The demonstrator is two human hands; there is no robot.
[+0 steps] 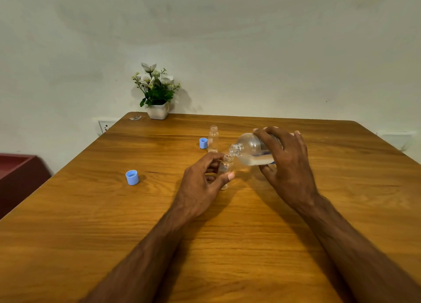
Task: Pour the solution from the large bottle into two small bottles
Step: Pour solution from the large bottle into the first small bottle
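Right hand (287,163) grips the large clear plastic bottle (252,150) tipped sideways, mouth touching the small clear bottle (225,173) pinched upright in left hand (202,184) fingers on the wooden table (114,223); 2nd small clear bottle (213,138) behind.

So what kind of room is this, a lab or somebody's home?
Probably a home or small office room: a wooden table against a plain wall, a potted flower plant and a wall socket. No lab gear shows.

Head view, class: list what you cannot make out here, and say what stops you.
- Fill level of the small bottle: left hand covers its side.
- Large bottle label text: right hand hides it; print too small.
- Any liquid stream at the mouths: too fine to see.
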